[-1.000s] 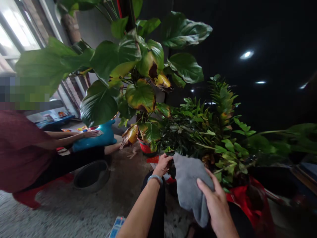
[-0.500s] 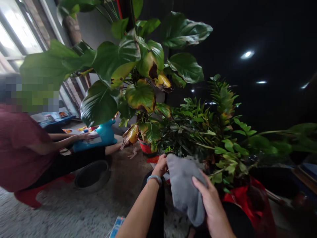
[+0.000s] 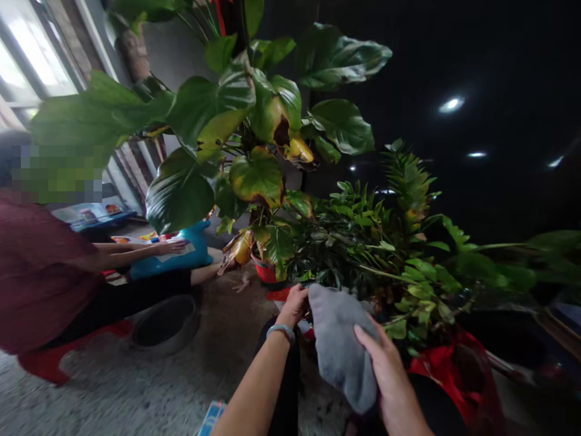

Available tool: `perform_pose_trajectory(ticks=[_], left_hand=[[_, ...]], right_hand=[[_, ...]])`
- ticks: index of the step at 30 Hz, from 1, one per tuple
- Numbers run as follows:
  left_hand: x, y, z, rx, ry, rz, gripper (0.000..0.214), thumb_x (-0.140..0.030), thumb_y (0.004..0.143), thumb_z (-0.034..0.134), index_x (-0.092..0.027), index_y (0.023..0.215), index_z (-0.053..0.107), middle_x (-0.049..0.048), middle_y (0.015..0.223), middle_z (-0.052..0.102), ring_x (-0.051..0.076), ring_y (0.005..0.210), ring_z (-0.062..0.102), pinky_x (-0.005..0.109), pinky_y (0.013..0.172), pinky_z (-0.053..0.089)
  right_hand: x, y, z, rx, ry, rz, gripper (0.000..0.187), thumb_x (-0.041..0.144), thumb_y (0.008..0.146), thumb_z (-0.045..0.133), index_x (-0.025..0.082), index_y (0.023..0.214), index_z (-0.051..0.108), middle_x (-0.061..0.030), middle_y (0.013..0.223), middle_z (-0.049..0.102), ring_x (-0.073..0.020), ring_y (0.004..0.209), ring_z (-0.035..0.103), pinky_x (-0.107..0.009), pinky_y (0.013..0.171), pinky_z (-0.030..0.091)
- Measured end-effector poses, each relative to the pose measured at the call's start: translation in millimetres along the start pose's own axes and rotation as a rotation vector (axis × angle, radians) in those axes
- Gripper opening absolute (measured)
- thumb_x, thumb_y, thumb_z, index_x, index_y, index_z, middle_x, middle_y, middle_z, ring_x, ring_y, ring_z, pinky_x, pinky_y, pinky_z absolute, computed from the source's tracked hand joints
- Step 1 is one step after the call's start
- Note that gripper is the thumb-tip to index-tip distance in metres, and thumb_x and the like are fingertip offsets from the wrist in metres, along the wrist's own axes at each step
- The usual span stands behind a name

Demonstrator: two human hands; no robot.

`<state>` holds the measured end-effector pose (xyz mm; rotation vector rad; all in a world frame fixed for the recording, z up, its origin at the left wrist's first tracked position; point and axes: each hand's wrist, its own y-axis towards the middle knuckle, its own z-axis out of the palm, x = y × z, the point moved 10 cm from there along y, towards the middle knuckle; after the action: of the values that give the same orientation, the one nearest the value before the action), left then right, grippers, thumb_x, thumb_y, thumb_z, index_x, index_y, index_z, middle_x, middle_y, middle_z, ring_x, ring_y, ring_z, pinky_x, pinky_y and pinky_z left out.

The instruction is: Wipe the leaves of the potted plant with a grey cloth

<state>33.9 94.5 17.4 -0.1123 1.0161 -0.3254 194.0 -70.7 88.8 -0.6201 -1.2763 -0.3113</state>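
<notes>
A grey, soft fabric piece [image 3: 342,345] with a rounded, padded look hangs between my hands, above my lap. My left hand [image 3: 296,303], with a bracelet on the wrist, is closed at its upper left corner; the fingertips are partly hidden. My right hand [image 3: 385,357] grips its right side, thumb on the front and the other fingers out of sight behind it. What exactly the piece is, I cannot tell.
A large-leaved plant in a red pot [image 3: 267,271] stands ahead, with more potted plants to its right, one in red wrapping [image 3: 454,369]. At left a person [image 3: 40,266] sits on a red stool [image 3: 49,363], hands on a blue object [image 3: 181,257]. A dark basin [image 3: 166,324] lies on the floor.
The grey fabric piece and my hands have barely moved in view. The person at left has shifted slightly further left, and the view has turned a little.
</notes>
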Motion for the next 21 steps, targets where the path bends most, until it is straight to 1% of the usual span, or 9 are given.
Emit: perform_pose_trajectory(ticks=[3,5,7,9,11,13,16,19,21], left_hand=[[1.1,0.3,-1.6,0.005,0.029,-0.010,0.033,-0.026,0.039,0.082,-0.017,0.061,0.058,-0.0036,0.053,0.056,0.010,0.051,0.048,0.024,0.052,0.035],[1.2,0.0,-2.0,0.011,0.036,-0.012,0.033,-0.027,0.041,0.082,-0.017,0.062,0.058,-0.0031,0.055,0.057,0.010,0.051,0.048,0.024,0.051,0.034],[1.5,-0.4,-1.8,0.014,0.039,-0.015,0.033,-0.028,0.042,0.082,-0.017,0.061,0.057,-0.0035,0.054,0.056,0.010,0.050,0.048,0.024,0.050,0.034],[1.7,-0.8,-3.0,-0.006,0.030,-0.020,0.033,-0.028,0.043,0.083,-0.017,0.062,0.058,-0.0044,0.052,0.055,0.010,0.049,0.048,0.024,0.051,0.035],[1.6,-1.3,-2.9,-0.016,0.003,-0.026,0.035,-0.028,0.041,0.083,-0.017,0.064,0.060,-0.0045,0.052,0.056,0.011,0.050,0.049,0.025,0.052,0.037],[0.0,-2.1,-0.1,0.006,-0.022,-0.023,0.037,-0.027,0.039,0.084,-0.016,0.066,0.062,-0.0042,0.053,0.057,0.012,0.052,0.051,0.025,0.053,0.038],[-2.4,-3.6,0.5,0.013,-0.015,-0.027,0.034,-0.025,0.039,0.084,-0.017,0.062,0.059,-0.0050,0.050,0.055,0.010,0.048,0.049,0.024,0.051,0.035],[-2.0,-4.7,-1.6,-0.011,0.011,-0.047,0.030,-0.023,0.043,0.082,-0.017,0.060,0.058,-0.0047,0.050,0.056,0.009,0.046,0.047,0.024,0.048,0.033],[-1.2,-5.1,-1.2,-0.018,0.025,-0.054,0.028,-0.021,0.045,0.081,-0.017,0.060,0.058,-0.0043,0.050,0.057,0.010,0.047,0.048,0.024,0.049,0.034]], right_hand=[[62.8,8.2,-13.3,-0.171,0.001,-0.227,0.073,0.049,0.050,0.076,0.019,0.116,0.065,-0.0108,0.118,0.070,-0.0315,0.108,0.064,-0.042,0.093,0.049],[89.0,21.4,-18.5,-0.290,0.043,-0.323,0.081,0.047,0.049,0.075,0.019,0.124,0.060,-0.0117,0.122,0.067,-0.0304,0.107,0.063,-0.041,0.090,0.049],[81.2,36.1,-12.8,-0.299,0.098,-0.262,0.083,0.043,0.046,0.075,0.017,0.123,0.060,-0.0130,0.117,0.069,-0.0304,0.103,0.065,-0.040,0.085,0.052],[47.3,41.6,3.1,-0.185,0.100,-0.090,0.075,0.042,0.042,0.075,0.014,0.111,0.066,-0.0131,0.102,0.074,-0.0319,0.095,0.067,-0.040,0.079,0.054],[12.8,30.2,15.9,-0.053,0.032,0.048,0.065,0.042,0.040,0.076,0.015,0.099,0.069,-0.0110,0.087,0.075,-0.0335,0.088,0.069,-0.042,0.075,0.054],[0.7,12.8,18.5,0.032,-0.035,0.067,0.061,0.043,0.042,0.078,0.018,0.097,0.071,-0.0083,0.084,0.076,-0.0337,0.088,0.069,-0.042,0.077,0.054],[34.0,3.8,5.1,-0.005,-0.041,-0.081,0.061,0.043,0.046,0.080,0.021,0.102,0.071,-0.0061,0.095,0.076,-0.0315,0.095,0.068,-0.040,0.084,0.052],[88.0,18.2,-15.7,-0.215,0.068,-0.291,0.069,0.041,0.046,0.080,0.023,0.111,0.067,-0.0056,0.108,0.073,-0.0285,0.100,0.066,-0.039,0.086,0.051],[95.2,33.6,-14.3,-0.265,0.181,-0.298,0.066,0.040,0.046,0.078,0.022,0.108,0.066,-0.0051,0.104,0.073,-0.0271,0.097,0.066,-0.039,0.083,0.052]])
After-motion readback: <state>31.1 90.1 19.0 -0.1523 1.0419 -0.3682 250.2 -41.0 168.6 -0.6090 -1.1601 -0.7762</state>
